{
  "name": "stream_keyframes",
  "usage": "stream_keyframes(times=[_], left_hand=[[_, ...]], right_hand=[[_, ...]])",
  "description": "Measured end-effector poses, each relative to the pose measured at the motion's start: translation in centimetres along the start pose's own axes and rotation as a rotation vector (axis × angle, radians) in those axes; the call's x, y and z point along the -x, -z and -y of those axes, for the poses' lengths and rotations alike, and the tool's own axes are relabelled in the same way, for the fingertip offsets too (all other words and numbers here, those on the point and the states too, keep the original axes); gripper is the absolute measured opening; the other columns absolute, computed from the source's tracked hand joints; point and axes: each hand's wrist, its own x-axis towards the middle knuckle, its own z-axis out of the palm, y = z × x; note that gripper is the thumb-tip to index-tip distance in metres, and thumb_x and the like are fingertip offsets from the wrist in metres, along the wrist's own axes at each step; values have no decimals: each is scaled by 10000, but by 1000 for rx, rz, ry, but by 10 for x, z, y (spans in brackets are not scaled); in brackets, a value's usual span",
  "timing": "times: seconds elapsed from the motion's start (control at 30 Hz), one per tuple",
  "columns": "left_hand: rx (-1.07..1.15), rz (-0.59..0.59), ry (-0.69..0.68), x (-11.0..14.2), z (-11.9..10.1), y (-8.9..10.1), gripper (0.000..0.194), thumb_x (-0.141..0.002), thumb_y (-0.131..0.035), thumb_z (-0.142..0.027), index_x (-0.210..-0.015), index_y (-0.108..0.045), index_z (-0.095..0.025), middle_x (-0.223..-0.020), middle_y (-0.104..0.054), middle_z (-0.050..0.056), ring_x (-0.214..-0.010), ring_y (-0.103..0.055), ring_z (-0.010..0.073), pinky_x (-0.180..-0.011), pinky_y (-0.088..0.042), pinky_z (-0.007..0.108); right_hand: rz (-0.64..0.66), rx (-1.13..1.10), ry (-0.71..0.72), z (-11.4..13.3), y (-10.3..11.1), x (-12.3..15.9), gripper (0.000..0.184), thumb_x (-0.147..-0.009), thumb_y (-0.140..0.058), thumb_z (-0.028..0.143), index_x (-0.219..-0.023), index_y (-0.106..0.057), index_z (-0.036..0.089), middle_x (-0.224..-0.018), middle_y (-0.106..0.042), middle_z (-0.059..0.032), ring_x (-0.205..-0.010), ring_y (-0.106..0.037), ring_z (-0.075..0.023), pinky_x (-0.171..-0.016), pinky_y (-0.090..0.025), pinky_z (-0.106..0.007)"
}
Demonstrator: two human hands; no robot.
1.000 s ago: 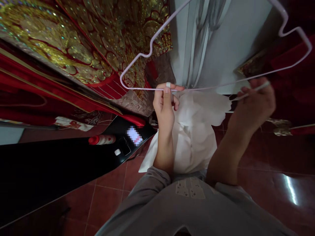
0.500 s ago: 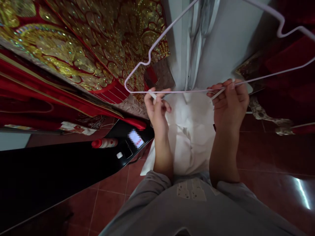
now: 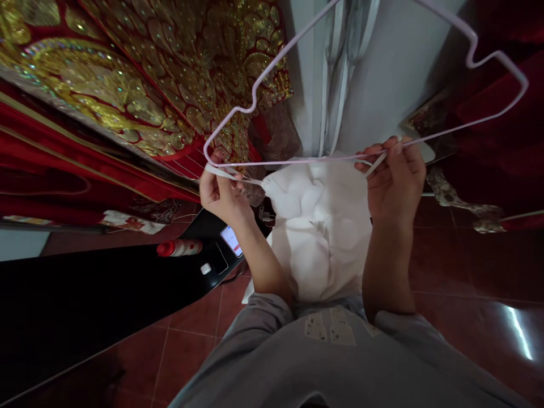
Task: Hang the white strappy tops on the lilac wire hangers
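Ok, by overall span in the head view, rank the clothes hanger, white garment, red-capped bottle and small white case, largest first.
1. Clothes hanger, top cut off by the frame
2. White garment
3. Red-capped bottle
4. Small white case

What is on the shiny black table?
A red-capped cylindrical bottle, a small white rounded case, a dark flat rectangular device and a lit phone. At the wrist, the left hand hides the phone's right side; anything beyond is covered.
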Motion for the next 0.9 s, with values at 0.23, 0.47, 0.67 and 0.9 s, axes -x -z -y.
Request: stream_keyframes(times=[0.23, 0.47, 0.67, 0.9], left_hand=[[-2, 64, -42, -7, 3, 12, 177, -965, -782, -452, -1054, -784, -299, -1244, -818, 29, -869, -733, 152, -600, -544, 226], [-30, 129, 24, -24, 0, 1, 183, -1037, -764, -420, -1146, -707, -284, -1322, -780, -5, -1413, -661, 291, -1064, -629, 451], [-143, 465, -116, -36, -33, -20, 334, -874, -922, -560, -1082, -784, -337, -1032, -803, -2, -1116, -777, 309, -883, -661, 491], [-391, 725, 142, -57, -65, -34, 335, -859, -966, -379, -1044, -702, -289, -1024, -738, -79, -1151, -696, 219, -1027, -651, 395]], right_hand=[[-1, -48, 6, 1, -1, -1, 285, -879, -798, 519, -889, -685, 258, -809, -715, 22, -732, -715, -119, -670, -642, -275], [2, 4, -2, 9, 3, -8, 292, -859, -810, 531, -860, -669, 275, -800, -724, 21, -747, -709, -151, -654, -643, -327], [21, -21, -12, 9, 5, -9, 260, -897, -776, 503, -885, -671, 265, -820, -719, 23, -771, -721, -139, -682, -655, -322], [65, -5, -29, 2, 2, -8, 294, -883, -807, 540, -884, -678, 276, -855, -726, 16, -811, -733, -149, -726, -676, -344]])
